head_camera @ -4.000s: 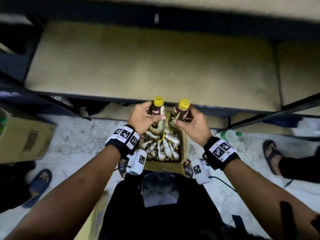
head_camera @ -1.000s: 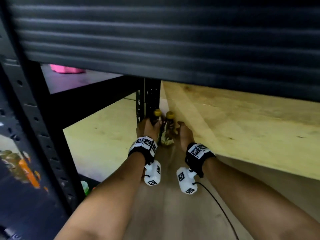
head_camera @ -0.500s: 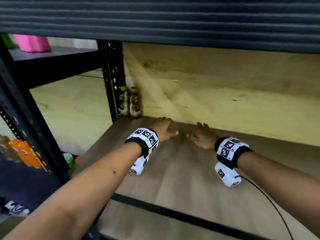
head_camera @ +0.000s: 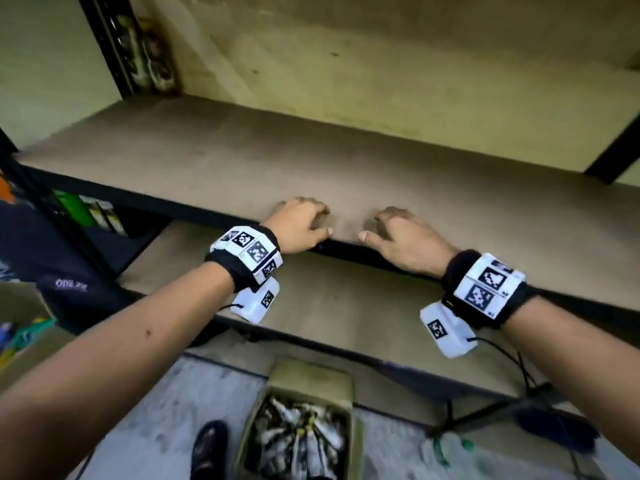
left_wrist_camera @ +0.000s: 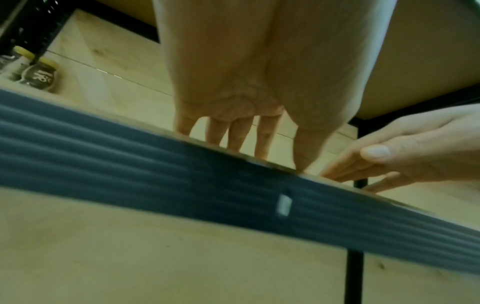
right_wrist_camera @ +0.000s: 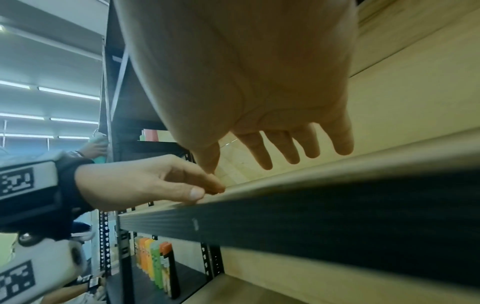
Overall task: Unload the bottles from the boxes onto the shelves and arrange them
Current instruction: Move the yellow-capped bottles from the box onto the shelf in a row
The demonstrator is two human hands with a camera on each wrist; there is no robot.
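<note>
Two brown bottles (head_camera: 152, 60) with yellow caps stand upright in the far left back corner of the wooden shelf (head_camera: 242, 157); the left wrist view shows one bottle (left_wrist_camera: 40, 79) beside the black post. My left hand (head_camera: 299, 225) and right hand (head_camera: 398, 233) hover side by side over the shelf's front edge, both empty with loosely spread fingers (right_wrist_camera: 285, 148). On the floor below sits an open cardboard box (head_camera: 304, 434) with several more bottles lying in it.
A black upright post (head_camera: 107, 46) frames the shelf's left side, and a lower wooden shelf (head_camera: 346, 317) lies beneath my hands. Colourful bottles (right_wrist_camera: 155, 267) stand on the neighbouring rack at left. Another carton (head_camera: 20, 327) and a shoe (head_camera: 207, 448) are on the floor.
Both hands set the two bottles in the back left corner, let go and pulled back to the shelf's front edge. My head has tilted down, bringing the box into view.
</note>
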